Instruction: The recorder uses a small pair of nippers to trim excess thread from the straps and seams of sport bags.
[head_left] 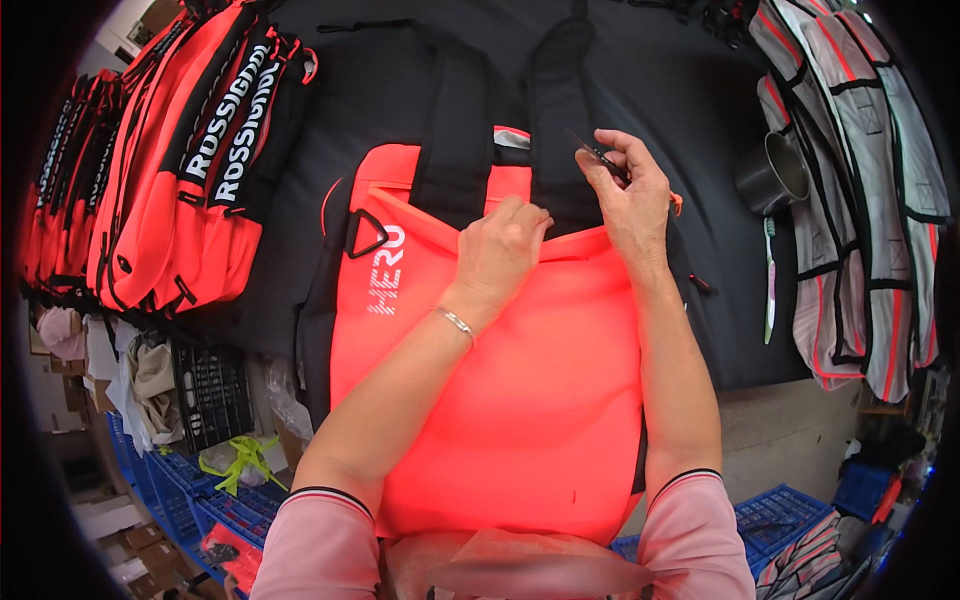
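A bright coral-red backpack (pixel 500 400) with black shoulder straps (pixel 452 120) lies in front of me, its lower end at my body. White lettering and a black triangular ring (pixel 368 232) mark its upper left. My left hand (pixel 503 248) is closed, pinching the folded edge of the red panel near the straps. Just right of the straps, my right hand (pixel 632 195) is raised over the upper right corner. Between its thumb and fingers is a small dark pointed tool (pixel 608 166), its thin tip toward the upper left. The fingers hide most of it.
Black cloth covers the table (pixel 350 85). Red and black backpacks (pixel 145 210) stand stacked at left. A metal cup (pixel 773 175) and a toothbrush (pixel 769 285) lie at right, beside grey pieces (pixel 825 180) with black edging. Blue crates (pixel 785 510) sit below.
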